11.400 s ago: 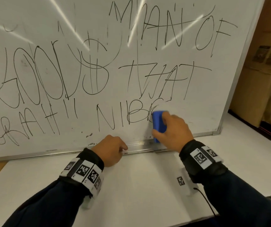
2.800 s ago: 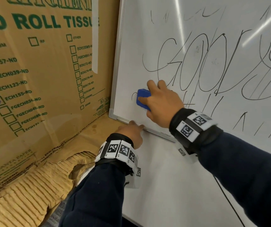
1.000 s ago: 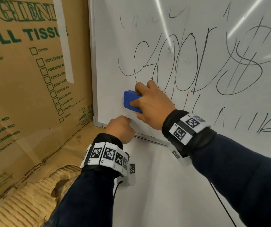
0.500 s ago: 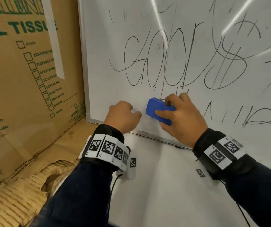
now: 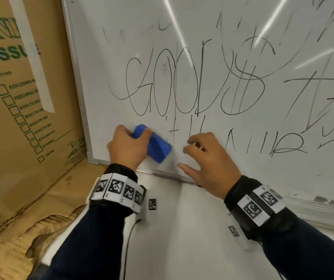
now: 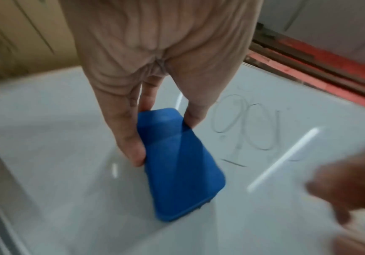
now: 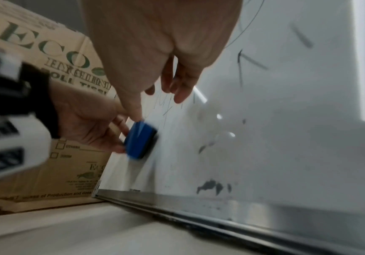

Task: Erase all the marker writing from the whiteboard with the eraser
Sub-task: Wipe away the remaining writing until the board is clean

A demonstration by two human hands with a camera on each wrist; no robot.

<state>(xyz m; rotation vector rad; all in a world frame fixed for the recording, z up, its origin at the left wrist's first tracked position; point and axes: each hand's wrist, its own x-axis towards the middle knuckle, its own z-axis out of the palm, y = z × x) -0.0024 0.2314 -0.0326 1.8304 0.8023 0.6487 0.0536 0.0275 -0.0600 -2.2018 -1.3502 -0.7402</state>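
The blue eraser (image 5: 156,148) lies flat against the lower left of the whiteboard (image 5: 283,174), and my left hand (image 5: 128,145) pinches its upper end. The left wrist view shows thumb and fingers of that hand (image 6: 164,136) on either side of the eraser (image 6: 177,158). My right hand (image 5: 202,158) hovers just right of it, fingers loosely spread and holding nothing. Black marker writing (image 5: 182,87) covers the board above and to the right. In the right wrist view the eraser (image 7: 141,139) touches the board below my right hand (image 7: 155,103).
A large cardboard box (image 5: 20,128) stands against the board's left edge. The board's metal bottom frame (image 7: 220,203) rests on a white table (image 5: 182,239). Crumpled brown paper (image 5: 10,249) lies at the lower left. Dark ink smudges (image 5: 323,199) sit near the frame.
The eraser has passed from my right hand to my left. The right hand has let go and drawn away to the right; the left hand has come up off the frame.
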